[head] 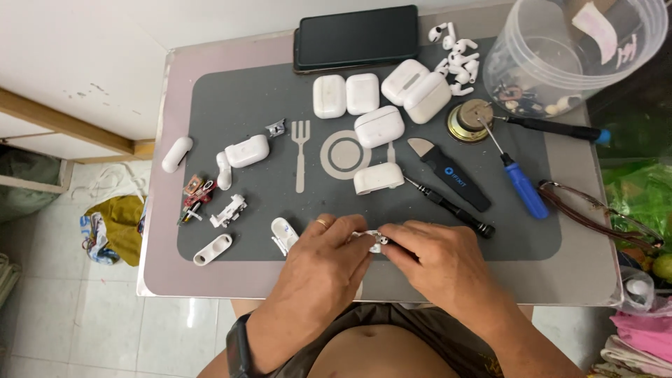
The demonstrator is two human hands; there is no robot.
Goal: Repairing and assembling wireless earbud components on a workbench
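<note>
1. A small table (154, 231) stands on a pale tiled floor (63, 322), with a grey mat (259, 98) covering most of its top; a bare pinkish margin runs round the mat, widest along the near edge and the right side.
2. The left edge drops straight to the floor, where a yellow cloth (115, 220) lies beside the table.
3. The far edge is crowded: a dark phone (355, 36), 5 closed white cases (364, 94) and a heap of earbuds (456, 57).
4. A clear plastic tub (553, 49) fills the far right corner and overhangs the table's edge.
5. To the right lie a blue screwdriver (521, 185), a black pry tool (451, 173), a black driver (451, 206) and spectacles (595, 213) near the rim.
6. To the left sit a case shell (246, 150), a white lid (176, 154), small circuit bits (196, 199) and a white insert (213, 249).
7. The freest stretch of mat is the middle, around the printed fork and plate.
8. The left hand (322, 266) and right hand (437, 262) meet at the mat's near edge, just over the front of the table.
9. Between them is a small white part (374, 239) with a dark spot, mostly hidden.
10. Both hands' fingertips are drawn together, pinching that part from either side; the left one wears a ring.
11. Another white piece (283, 233) lies just left of the left hand.
</note>
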